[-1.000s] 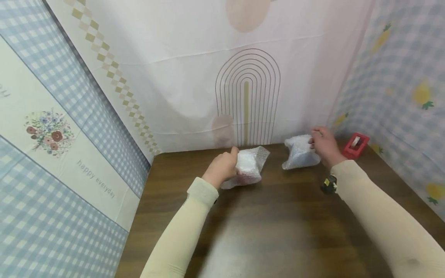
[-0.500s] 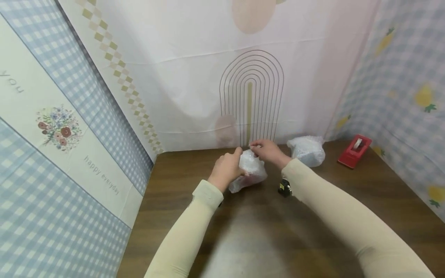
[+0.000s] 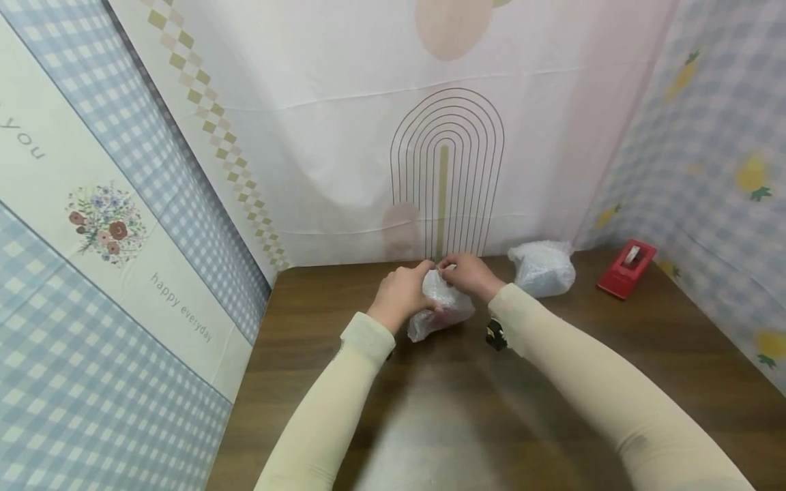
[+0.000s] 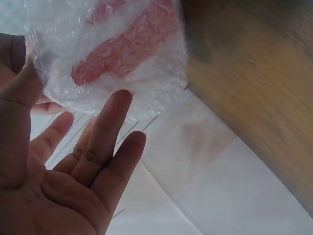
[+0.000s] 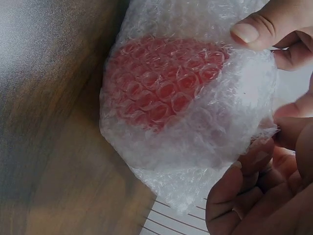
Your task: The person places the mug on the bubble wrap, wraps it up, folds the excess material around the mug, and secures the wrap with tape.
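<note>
A bubble-wrapped package (image 3: pixel 451 315) with something red inside stands on the wooden table near the back wall. My left hand (image 3: pixel 402 293) holds it from the left, the thumb on the wrap and the fingers on the far side. In the left wrist view, two fingers of the left hand (image 4: pixel 68 191) stretch out fairly straight beside the package (image 4: pixel 127 63). At the top of the package (image 5: pixel 161 88), my right hand (image 5: pixel 274 196) pinches a crumpled clear edge of the bubble wrap. Whether a strip of tape is between those fingertips, I cannot tell.
A second bubble-wrapped package (image 3: pixel 545 269) stands to the right, near the back wall. Beyond it sits a red tape dispenser (image 3: pixel 625 273) with a roll in it. Printed cloth (image 3: pixel 331 150) hangs behind the table (image 3: pixel 307 307) and along both sides.
My right hand has moved left from beside the second package to the top of the first and now pinches its wrap. The left hand has stayed on the first package, which has turned slightly.
</note>
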